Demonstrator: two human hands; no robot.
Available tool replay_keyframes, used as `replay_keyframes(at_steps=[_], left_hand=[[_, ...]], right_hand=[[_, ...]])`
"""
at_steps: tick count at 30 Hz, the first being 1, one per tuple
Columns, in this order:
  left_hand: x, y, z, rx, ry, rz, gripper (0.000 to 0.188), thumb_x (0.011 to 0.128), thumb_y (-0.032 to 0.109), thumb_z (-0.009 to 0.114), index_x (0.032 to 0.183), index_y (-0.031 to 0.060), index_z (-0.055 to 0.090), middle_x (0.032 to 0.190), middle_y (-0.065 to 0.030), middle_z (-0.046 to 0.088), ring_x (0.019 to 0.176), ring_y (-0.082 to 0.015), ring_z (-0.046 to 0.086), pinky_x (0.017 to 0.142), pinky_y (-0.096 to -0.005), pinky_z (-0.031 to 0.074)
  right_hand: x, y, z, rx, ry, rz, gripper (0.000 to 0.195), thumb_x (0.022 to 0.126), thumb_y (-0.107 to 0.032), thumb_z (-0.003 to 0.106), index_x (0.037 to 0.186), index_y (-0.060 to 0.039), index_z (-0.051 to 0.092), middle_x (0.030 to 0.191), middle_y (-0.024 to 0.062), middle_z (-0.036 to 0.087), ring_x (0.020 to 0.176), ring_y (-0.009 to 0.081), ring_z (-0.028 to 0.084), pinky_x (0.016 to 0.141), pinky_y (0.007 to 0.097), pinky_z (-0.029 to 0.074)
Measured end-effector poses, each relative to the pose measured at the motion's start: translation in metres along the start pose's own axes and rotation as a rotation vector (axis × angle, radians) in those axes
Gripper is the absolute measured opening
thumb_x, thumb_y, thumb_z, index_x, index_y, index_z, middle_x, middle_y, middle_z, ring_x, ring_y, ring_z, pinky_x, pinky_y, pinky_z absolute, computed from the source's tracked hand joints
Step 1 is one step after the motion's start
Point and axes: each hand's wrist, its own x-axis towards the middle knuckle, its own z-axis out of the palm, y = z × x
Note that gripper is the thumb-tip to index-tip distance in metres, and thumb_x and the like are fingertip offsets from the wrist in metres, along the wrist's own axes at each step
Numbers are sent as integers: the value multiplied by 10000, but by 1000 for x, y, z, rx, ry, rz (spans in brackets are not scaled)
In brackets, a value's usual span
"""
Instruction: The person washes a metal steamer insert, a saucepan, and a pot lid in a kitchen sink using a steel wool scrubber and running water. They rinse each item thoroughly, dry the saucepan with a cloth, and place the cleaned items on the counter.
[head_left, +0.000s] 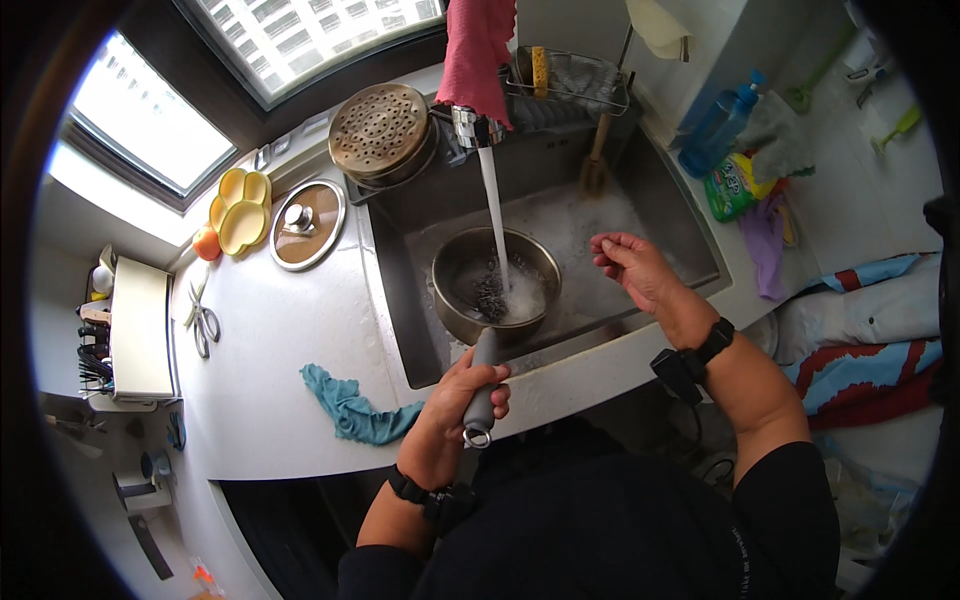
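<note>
My left hand (461, 394) is closed around the grey handle (484, 375) of a metal saucepan (450, 309). The pan sits in or just above the steel sink (394, 292); I cannot tell whether it touches the bottom. From the chrome faucet (471, 129), a stream of water (493, 202) falls into the pan, where it splashes and foams. Over the sink, to the right of the pan, my right hand (631, 266) hovers with nothing in it, its fingers curled loosely and the thumb near them. Suds (607, 214) cover part of the sink floor.
A pink cloth (476, 60) hangs over the faucet. Left of the sink are a glass lid (308, 225), scissors (201, 319) and a teal rag (360, 409). A perforated steamer tray (379, 127) rests behind; a wooden-handled brush (596, 161) leans inside the sink. Bottles (716, 131) line the right edge.
</note>
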Motion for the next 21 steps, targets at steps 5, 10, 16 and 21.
replay_keyframes(at_steps=[5,10,16,21], left_hand=[[0,1,2,-17,15,4,447,849,-5,544,1260,50,376,888,-79,500,597,-139,511,477,-292,462],[1,4,-1,-32,12,4,414,840,-1,555,1216,50,387,878,-83,499,588,-136,512,474,-289,462],[3,6,-8,-74,-3,-9,375,835,8,564,1160,55,383,859,-88,493,572,-134,511,463,-285,465],[0,11,-10,-120,-4,-17,399,838,2,565,1179,64,368,852,-90,495,568,-132,516,459,-284,468]], right_hand=[[-1,-4,7,-24,-1,1,158,959,-158,561,1061,-78,653,941,-14,639,838,86,586,736,214,466],[5,-15,14,-269,-49,-30,173,945,-124,564,1078,-43,641,1130,19,585,874,109,598,769,252,481],[41,-43,20,-1325,-133,-747,280,878,-26,556,1151,-34,619,1455,63,376,1001,212,605,839,330,500],[97,-83,49,-1792,-263,-1080,357,863,-8,517,1205,-73,598,1480,57,377,1172,267,548,911,371,488]])
